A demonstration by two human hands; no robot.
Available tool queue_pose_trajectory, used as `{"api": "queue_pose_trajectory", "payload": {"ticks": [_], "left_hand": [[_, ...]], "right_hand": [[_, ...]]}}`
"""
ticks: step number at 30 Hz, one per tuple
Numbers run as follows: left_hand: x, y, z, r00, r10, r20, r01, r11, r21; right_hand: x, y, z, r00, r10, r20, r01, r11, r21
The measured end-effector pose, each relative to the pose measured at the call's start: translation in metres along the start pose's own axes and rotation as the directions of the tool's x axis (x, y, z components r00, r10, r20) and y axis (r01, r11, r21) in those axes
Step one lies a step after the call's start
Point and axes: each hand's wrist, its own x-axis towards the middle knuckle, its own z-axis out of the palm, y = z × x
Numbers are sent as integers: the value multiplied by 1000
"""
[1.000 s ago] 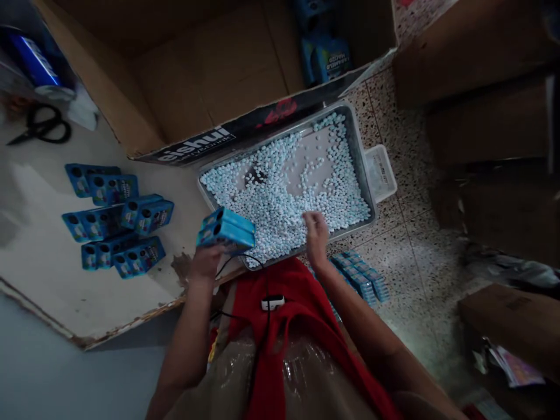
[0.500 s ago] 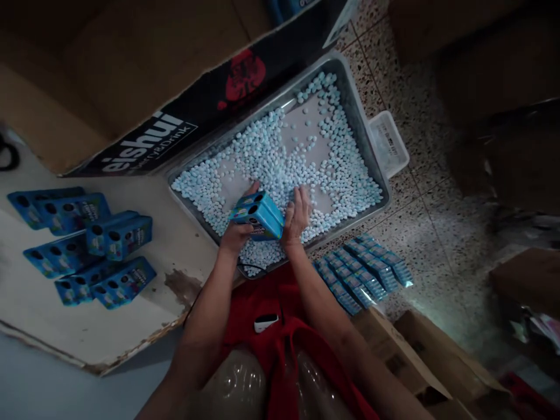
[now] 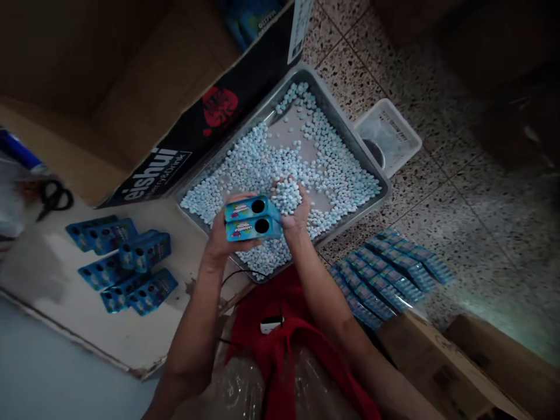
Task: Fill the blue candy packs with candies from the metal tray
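My left hand grips two small blue boxes stacked together, their round holes facing me, just above the near edge of a metal tray. My right hand is cupped right beside the boxes and holds a heap of small pale blue candies. The tray is covered with many more of the same loose candies, with bare patches in the middle.
Several blue boxes lie on the white board to the left. A wrapped row of blue boxes lies on the speckled floor at right. A large open carton stands behind the tray, a small white basket beside it. Scissors lie far left.
My right hand scooped candies from the tray and rose, cupped, next to the boxes. My left hand turned the boxes so their holes face up. The view shifted left.
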Motion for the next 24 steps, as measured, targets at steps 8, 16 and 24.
{"api": "queue_pose_trajectory", "payload": {"ticks": [8, 16, 24], "left_hand": [[-4, -15, -19, 964, 252, -85, -147, 770, 621], [-14, -16, -5, 933, 337, -128, -207, 790, 577], [-25, -32, -5, 932, 318, -176, -191, 840, 508]], "right_hand": [[-55, -30, 69, 916, -172, 363, 242, 958, -156], [-77, -17, 97, 812, -261, 522, 489, 792, -365], [-82, -13, 104, 773, -235, 590, 535, 741, -405]]}}
